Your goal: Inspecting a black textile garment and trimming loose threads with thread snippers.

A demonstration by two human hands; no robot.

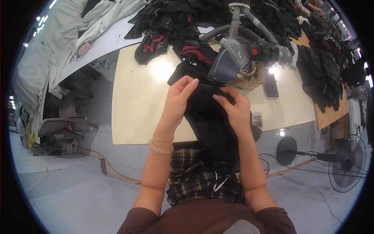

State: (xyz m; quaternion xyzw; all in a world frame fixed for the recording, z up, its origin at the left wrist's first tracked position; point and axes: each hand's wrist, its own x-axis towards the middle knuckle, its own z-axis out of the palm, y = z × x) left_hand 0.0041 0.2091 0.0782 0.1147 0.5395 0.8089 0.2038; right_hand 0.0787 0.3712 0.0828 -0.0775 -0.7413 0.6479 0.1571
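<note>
A black cloth garment [208, 121] hangs between my hands and drapes over the table's near edge onto my lap. My left hand [180, 95] pinches its upper left edge between thumb and fingers. On the other side, my right hand [236, 107] grips the same garment with thumb and forefinger, close to its top edge. Just beyond my hands stands a machine with a dark grey wedge-shaped head [223, 67], wrapped partly in clear plastic. More black cloth with red print [196, 54] lies on the table behind the held garment.
The cream table [138, 101] carries a heap of black garments [167, 23] at the back. A phone [271, 84] and a basket [249, 83] are right of the machine. Black garments [321, 74] hang off a wooden table at right. A fan [346, 162] stands on the floor; a chair [64, 123] is at left.
</note>
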